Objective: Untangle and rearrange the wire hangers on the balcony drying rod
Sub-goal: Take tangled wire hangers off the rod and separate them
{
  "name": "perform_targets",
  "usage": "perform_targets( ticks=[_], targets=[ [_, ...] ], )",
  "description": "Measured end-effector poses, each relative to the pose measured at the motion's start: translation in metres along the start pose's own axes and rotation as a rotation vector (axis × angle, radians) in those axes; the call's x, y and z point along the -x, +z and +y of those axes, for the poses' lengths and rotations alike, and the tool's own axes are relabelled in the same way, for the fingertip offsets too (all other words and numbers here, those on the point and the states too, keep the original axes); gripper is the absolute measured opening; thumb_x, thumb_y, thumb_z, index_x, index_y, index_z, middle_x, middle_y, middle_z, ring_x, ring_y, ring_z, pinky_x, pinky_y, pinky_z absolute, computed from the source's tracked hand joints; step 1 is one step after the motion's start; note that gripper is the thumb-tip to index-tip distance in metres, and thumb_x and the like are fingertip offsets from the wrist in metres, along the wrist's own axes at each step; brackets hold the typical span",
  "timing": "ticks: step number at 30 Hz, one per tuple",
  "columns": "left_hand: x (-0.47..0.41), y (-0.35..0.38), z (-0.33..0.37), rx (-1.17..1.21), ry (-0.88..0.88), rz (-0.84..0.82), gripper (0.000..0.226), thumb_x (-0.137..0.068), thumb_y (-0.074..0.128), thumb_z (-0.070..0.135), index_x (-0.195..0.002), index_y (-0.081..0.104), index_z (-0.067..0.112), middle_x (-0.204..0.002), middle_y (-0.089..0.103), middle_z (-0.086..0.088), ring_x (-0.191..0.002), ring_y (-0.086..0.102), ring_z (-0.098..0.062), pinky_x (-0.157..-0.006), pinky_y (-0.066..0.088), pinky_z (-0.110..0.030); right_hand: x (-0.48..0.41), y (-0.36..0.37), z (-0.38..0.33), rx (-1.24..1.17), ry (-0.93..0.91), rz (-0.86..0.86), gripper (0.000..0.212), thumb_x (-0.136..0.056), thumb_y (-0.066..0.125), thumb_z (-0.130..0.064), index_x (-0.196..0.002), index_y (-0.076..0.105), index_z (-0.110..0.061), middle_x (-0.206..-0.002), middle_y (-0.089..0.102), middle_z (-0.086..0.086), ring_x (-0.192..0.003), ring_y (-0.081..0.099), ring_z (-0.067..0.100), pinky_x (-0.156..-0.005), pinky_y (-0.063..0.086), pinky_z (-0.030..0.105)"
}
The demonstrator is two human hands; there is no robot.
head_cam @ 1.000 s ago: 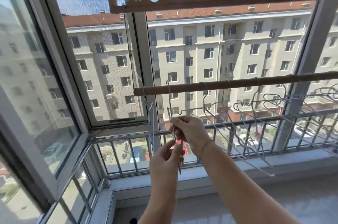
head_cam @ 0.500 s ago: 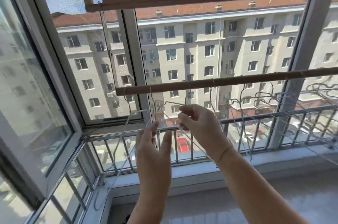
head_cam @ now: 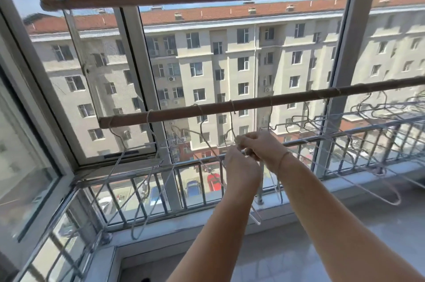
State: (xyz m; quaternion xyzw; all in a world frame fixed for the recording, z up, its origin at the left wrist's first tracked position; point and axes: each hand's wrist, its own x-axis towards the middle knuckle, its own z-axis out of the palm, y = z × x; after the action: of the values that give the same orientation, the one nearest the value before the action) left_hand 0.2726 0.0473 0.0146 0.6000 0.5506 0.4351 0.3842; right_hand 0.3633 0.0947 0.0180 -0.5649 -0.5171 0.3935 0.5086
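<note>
Head view: the wooden drying rod (head_cam: 299, 97) runs across the balcony window, rising slightly to the right. The right hand (head_cam: 262, 147), with a thin bracelet (head_cam: 284, 157) at its wrist, pinches the twisted neck of one wire hanger (head_cam: 232, 107), whose hook sits over the middle of the rod. The left hand (head_cam: 242, 169) is just below and touching the right, fingers curled toward the same wire. Its back faces the camera, so I cannot tell if it grips. Two more hangers (head_cam: 148, 118) hang tilted near the rod's left end. A tangled bunch of hangers (head_cam: 333, 120) crowds the right part of the rod. Behind them stand the metal railing (head_cam: 345, 138) and an apartment block (head_cam: 230, 51), with a red car (head_cam: 213, 181) below.
</note>
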Motion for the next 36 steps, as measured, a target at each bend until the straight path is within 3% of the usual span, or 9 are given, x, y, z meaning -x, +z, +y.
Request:
perform_targets(
  ticks=[4, 7, 9, 13, 17, 21, 28, 33, 36],
  targets=[
    [0.001, -0.006, -0.016, 0.139, -0.041, -0.03, 0.029, -0.094, 0.049, 0.019, -0.121, 0.052, 0.01, -0.112, 0.063, -0.009, -0.099, 0.061, -0.022, -0.088, 0.049, -0.036, -0.003, 0.004, 0.002, -0.135, 0.083, -0.073, 0.012, -0.085, 0.065, -0.013, -0.084, 0.068, -0.001, -0.065, 0.064, 0.007, -0.044, 0.047, 0.007, -0.039, 0.039, 0.016],
    [0.004, -0.012, -0.027, 0.231, -0.056, -0.026, 0.018, -0.092, 0.052, 0.016, -0.103, 0.063, 0.009, -0.086, 0.07, -0.007, -0.07, 0.063, -0.017, -0.071, 0.05, -0.033, -0.007, 0.007, 0.003, -0.251, 0.112, -0.066, 0.009, -0.084, 0.064, -0.007, -0.076, 0.068, -0.007, -0.058, 0.066, 0.004, -0.04, 0.047, 0.006, -0.038, 0.039, 0.016],
    [0.003, -0.015, -0.03, 0.252, -0.043, -0.012, 0.012, -0.091, 0.055, 0.014, -0.092, 0.066, 0.013, -0.075, 0.068, -0.004, -0.062, 0.06, -0.016, -0.065, 0.049, -0.031, -0.011, 0.009, 0.002, -0.339, 0.132, -0.053, 0.013, -0.085, 0.061, -0.002, -0.075, 0.067, -0.008, -0.056, 0.064, 0.004, -0.038, 0.047, 0.004, -0.034, 0.038, 0.015],
    [-0.005, -0.016, -0.025, 0.279, -0.023, 0.032, 0.017, -0.089, 0.058, 0.012, -0.076, 0.064, 0.022, -0.071, 0.067, -0.005, -0.064, 0.06, -0.02, -0.067, 0.049, -0.037, -0.02, 0.012, -0.006, -0.376, 0.153, -0.091, 0.007, -0.083, 0.065, -0.005, -0.076, 0.065, -0.005, -0.056, 0.063, 0.003, -0.039, 0.044, 0.004, -0.033, 0.035, 0.014],
    [-0.018, -0.011, -0.016, 0.276, 0.0, 0.102, 0.012, -0.089, 0.057, 0.012, -0.09, 0.068, 0.008, -0.08, 0.069, -0.019, -0.068, 0.057, -0.023, -0.072, 0.049, -0.041, -0.03, 0.013, -0.014, -0.362, 0.136, -0.098, 0.006, -0.08, 0.067, -0.004, -0.075, 0.067, -0.008, -0.053, 0.062, -0.001, -0.038, 0.043, 0.003, -0.036, 0.031, 0.015],
    [-0.033, 0.002, -0.005, 0.258, -0.013, 0.18, 0.018, -0.089, 0.056, 0.013, -0.08, 0.07, 0.004, -0.071, 0.065, -0.015, -0.065, 0.055, -0.022, -0.068, 0.045, -0.038, -0.039, 0.011, -0.017, -0.354, 0.147, -0.075, 0.018, -0.076, 0.064, 0.007, -0.07, 0.066, -0.01, -0.06, 0.058, 0.007, -0.031, 0.041, 0.003, -0.032, 0.026, 0.012],
    [-0.03, 0.031, -0.015, 0.313, -0.077, 0.248, 0.019, -0.09, 0.054, 0.009, -0.08, 0.069, 0.001, -0.068, 0.061, -0.015, -0.064, 0.052, -0.021, -0.066, 0.039, -0.033, -0.038, 0.0, -0.002, -0.28, 0.155, -0.091, 0.026, -0.074, 0.058, 0.015, -0.065, 0.063, -0.009, -0.038, 0.053, -0.005, -0.025, 0.042, 0.0, -0.027, 0.027, 0.01],
    [0.009, 0.04, -0.041, 0.352, -0.103, 0.244, 0.024, -0.091, 0.054, 0.009, -0.071, 0.065, 0.017, -0.063, 0.059, -0.005, -0.058, 0.051, -0.014, -0.058, 0.041, -0.025, -0.017, 0.001, 0.027, -0.226, 0.136, -0.139, 0.021, -0.078, 0.058, 0.009, -0.081, 0.064, -0.011, -0.056, 0.055, 0.0, -0.042, 0.05, 0.005, -0.03, 0.03, 0.009],
    [0.034, 0.039, -0.058, 0.36, -0.124, 0.218, 0.018, -0.091, 0.051, 0.004, -0.084, 0.067, 0.009, -0.063, 0.058, -0.004, -0.054, 0.052, -0.009, -0.055, 0.043, -0.017, -0.003, 0.002, 0.05, -0.172, 0.103, -0.152, 0.013, -0.081, 0.06, -0.001, -0.086, 0.065, -0.012, -0.067, 0.057, 0.001, -0.059, 0.047, 0.009, -0.043, 0.036, 0.011]
  ],
)
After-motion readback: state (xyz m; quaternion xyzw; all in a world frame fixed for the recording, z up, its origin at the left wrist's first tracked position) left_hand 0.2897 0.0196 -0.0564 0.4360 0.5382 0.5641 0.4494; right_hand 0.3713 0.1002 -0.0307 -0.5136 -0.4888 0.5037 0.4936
